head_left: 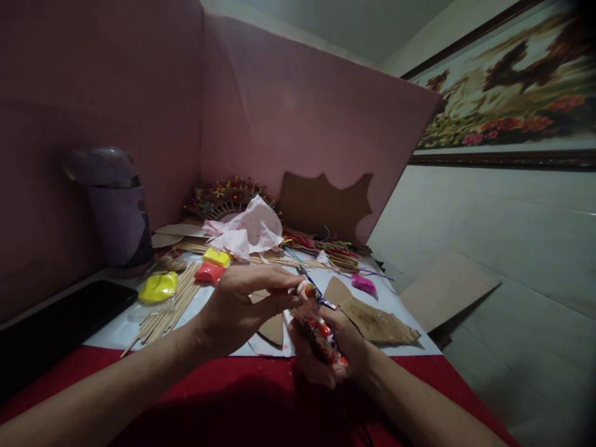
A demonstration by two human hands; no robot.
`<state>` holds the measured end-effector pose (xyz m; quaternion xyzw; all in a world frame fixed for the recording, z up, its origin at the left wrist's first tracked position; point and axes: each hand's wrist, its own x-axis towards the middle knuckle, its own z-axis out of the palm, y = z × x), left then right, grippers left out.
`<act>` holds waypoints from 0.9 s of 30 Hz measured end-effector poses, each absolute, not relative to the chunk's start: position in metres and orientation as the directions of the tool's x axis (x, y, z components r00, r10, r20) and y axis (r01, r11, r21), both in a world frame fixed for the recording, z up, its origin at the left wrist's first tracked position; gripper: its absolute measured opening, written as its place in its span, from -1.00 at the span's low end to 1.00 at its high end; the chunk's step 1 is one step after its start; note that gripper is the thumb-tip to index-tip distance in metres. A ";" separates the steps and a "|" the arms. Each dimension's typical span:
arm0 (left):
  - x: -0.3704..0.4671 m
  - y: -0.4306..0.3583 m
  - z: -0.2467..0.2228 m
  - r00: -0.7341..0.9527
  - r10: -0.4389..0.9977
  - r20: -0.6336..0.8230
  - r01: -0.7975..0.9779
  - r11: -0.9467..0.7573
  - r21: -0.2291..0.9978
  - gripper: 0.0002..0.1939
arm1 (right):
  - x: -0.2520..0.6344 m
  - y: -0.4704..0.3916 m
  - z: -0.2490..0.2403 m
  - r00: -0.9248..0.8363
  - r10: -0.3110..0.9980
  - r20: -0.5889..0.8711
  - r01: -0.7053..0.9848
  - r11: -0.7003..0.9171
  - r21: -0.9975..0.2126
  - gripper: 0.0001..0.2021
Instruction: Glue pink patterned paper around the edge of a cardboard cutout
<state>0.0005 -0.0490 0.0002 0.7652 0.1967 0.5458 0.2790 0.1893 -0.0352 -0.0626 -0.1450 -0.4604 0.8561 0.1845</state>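
Observation:
My right hand (347, 344) is wrapped around a glue gun (323, 335) with a red, white and purple patterned body. Part of a dark cord shows below that hand. My left hand (249, 304) reaches across to the gun's upper end, thumb and index finger pinched there; whatever lies between the fingertips is too small to make out. Beneath my hands lies a cut piece of brown cardboard (271, 329), partly covered. To the right of the gun rests a rough, torn-faced cardboard piece (379, 320).
Thin wooden sticks (174, 304), yellow clay (158, 287), red clay (210, 272) and a black phone (69, 326) lie left. Behind are pink-spotted paper (254, 226), coloured pipe cleaners (321, 243) and a purple bin (121, 217). A magenta packet (363, 284) lies right.

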 end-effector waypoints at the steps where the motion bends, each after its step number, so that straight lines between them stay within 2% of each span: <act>1: 0.000 -0.049 0.000 0.316 0.615 0.723 -0.004 -0.761 0.649 -0.84 | 0.189 -0.035 -0.064 -0.892 0.445 -0.083 -0.171 -0.500 -0.849 -0.42; 4: -0.001 -0.048 -0.002 0.297 0.637 0.711 -0.046 -0.735 0.677 -0.81 | 0.190 -0.035 -0.066 -0.892 0.443 -0.089 -0.150 -0.476 -0.866 -0.40; 9: 0.002 -0.046 -0.004 0.342 0.634 0.694 -0.241 -0.654 0.717 -0.79 | 0.193 -0.033 -0.066 -0.894 0.447 -0.038 -0.208 -0.488 -0.847 -0.47; 14: 0.003 -0.046 -0.002 0.340 0.588 0.734 -0.277 -0.683 0.676 -0.81 | 0.192 -0.033 -0.068 -0.911 0.411 -0.034 -0.201 -0.515 -0.833 -0.45; 18: 0.004 -0.050 0.000 0.297 0.676 0.675 -0.280 -0.614 0.738 -0.88 | 0.191 -0.037 -0.067 -0.907 0.418 -0.054 -0.168 -0.476 -0.863 -0.43; 20: 0.005 -0.051 0.000 0.236 0.749 0.619 -0.285 -0.556 0.781 -0.90 | 0.190 -0.041 -0.065 -0.836 0.549 -0.016 -0.211 -0.347 -0.914 -0.38; 23: 0.002 -0.045 0.000 0.154 0.855 0.494 -0.286 -0.440 0.851 -0.93 | 0.192 -0.045 -0.063 -0.565 0.807 0.172 -0.266 0.018 -0.964 -0.36; 25: -0.002 -0.038 0.000 0.171 0.899 0.404 -0.284 -0.347 0.894 -0.94 | 0.194 -0.044 -0.063 -0.370 0.866 0.336 -0.196 0.280 -0.940 -0.47; 27: -0.007 -0.031 0.001 0.191 0.916 0.353 -0.257 -0.301 0.918 -0.92 | 0.198 -0.041 -0.062 -0.244 0.837 0.489 -0.036 0.496 -0.867 -0.63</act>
